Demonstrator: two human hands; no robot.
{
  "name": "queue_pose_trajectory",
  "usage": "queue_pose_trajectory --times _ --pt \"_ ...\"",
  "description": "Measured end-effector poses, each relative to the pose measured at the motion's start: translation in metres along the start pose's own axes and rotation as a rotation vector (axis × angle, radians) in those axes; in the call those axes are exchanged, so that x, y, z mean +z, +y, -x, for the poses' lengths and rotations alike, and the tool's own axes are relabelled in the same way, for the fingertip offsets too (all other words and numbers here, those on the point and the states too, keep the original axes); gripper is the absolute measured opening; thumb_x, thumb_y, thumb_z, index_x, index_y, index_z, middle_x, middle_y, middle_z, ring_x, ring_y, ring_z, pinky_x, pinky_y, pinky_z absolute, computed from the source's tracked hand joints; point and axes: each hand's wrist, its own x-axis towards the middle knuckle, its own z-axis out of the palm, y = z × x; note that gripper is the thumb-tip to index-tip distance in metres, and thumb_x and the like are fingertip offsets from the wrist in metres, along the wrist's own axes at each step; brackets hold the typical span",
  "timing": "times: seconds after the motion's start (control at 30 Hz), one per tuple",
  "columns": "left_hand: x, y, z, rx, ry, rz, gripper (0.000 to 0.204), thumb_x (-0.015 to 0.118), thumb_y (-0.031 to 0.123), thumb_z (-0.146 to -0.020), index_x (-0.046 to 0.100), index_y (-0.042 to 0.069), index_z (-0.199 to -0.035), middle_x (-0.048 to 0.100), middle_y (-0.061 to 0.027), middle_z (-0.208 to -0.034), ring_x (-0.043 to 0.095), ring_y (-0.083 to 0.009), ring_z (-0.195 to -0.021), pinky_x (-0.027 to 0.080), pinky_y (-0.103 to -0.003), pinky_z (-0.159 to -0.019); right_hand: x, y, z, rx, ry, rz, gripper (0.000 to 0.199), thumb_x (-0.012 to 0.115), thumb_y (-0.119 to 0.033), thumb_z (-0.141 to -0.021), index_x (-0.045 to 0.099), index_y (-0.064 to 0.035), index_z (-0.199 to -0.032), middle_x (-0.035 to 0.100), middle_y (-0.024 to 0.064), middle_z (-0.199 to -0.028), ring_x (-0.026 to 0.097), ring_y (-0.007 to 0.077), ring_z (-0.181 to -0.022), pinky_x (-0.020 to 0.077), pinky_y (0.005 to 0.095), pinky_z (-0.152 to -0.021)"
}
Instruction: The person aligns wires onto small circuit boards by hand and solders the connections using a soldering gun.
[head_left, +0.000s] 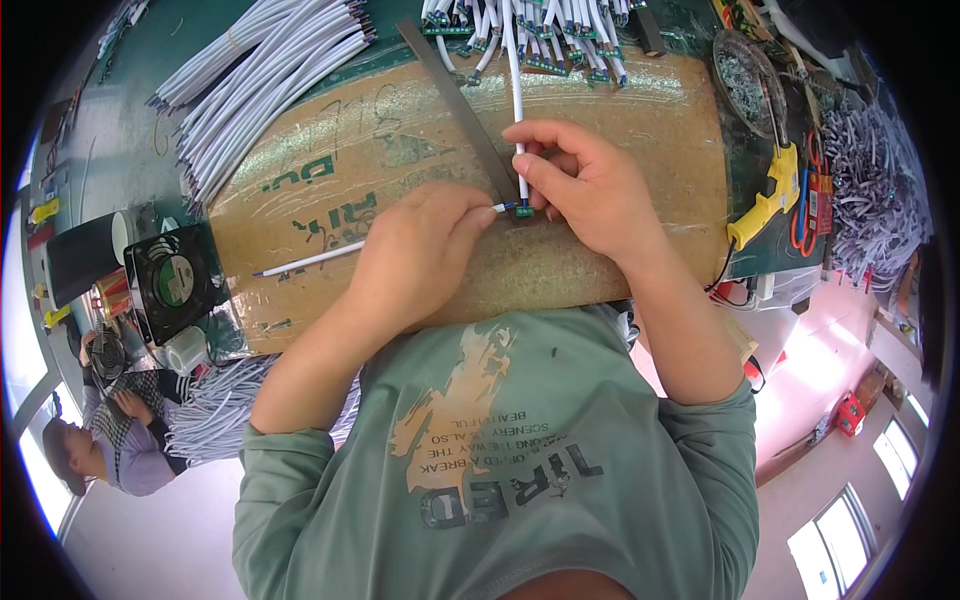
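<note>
My left hand point(425, 250) pinches a thin white cable point(318, 259) near one end; its tail lies leftward over the cardboard. The blue-tipped wire end of that cable meets a small green circuit board point(524, 211). My right hand point(595, 190) has thumb and index finger closed on a second white cable point(517, 85), which runs straight up from the board toward the far pile. A flat grey metal bar point(455, 100) lies slantwise, its near end beside the board. Whether the wire touches the board's pads is too small to tell.
Brown cardboard point(660, 150) covers the work area. Bundled white cables point(260, 80) lie far left; cables with green boards point(560, 40) lie at the back. A yellow glue gun point(765, 200) and a round dish point(745, 85) are right. A black fan point(172, 283) stands left, near another person point(130, 430).
</note>
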Motion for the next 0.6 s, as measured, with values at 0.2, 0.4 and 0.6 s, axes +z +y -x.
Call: queue_pose_trajectory --times 0.2,0.4,0.6 --pt "0.0022 -0.0009 -0.0002 0.020 0.000 0.003 0.016 0.063 0.015 -0.096 0.068 0.002 -0.103 0.069 -0.0163 -0.097 0.066 -0.0360 -0.093 0.051 -0.042 -0.080 -0.0009 -0.0007 -0.0008 0.006 0.003 -0.010 0.025 0.065 -0.011 -0.094 0.068 -0.0034 -0.118 0.063 0.0012 -0.091 0.061 0.0078 -0.068 0.0494 0.0246 -0.059" --pt "0.0026 -0.0004 0.0000 0.030 -0.003 -0.005 0.015 0.064 0.014 -0.095 0.068 0.002 -0.103 0.068 -0.0163 -0.097 0.066 -0.0361 -0.092 0.051 -0.042 -0.081 -0.0002 0.0019 -0.0021 0.006 -0.015 0.011 0.026 0.065 -0.012 -0.097 0.067 -0.0060 -0.123 0.060 -0.0034 -0.092 0.058 0.0038 -0.070 0.0465 0.0204 -0.058" --pt "0.0030 0.0000 0.0003 0.030 -0.005 0.016 0.015 0.066 0.014 -0.093 0.068 0.002 -0.103 0.068 -0.0154 -0.099 0.066 -0.0357 -0.094 0.051 -0.042 -0.081 0.0014 0.0007 -0.0023 0.037 -0.021 -0.050 0.028 0.065 -0.012 -0.098 0.067 -0.0058 -0.124 0.060 -0.0035 -0.092 0.056 0.0039 -0.070 0.0474 0.0206 -0.058"
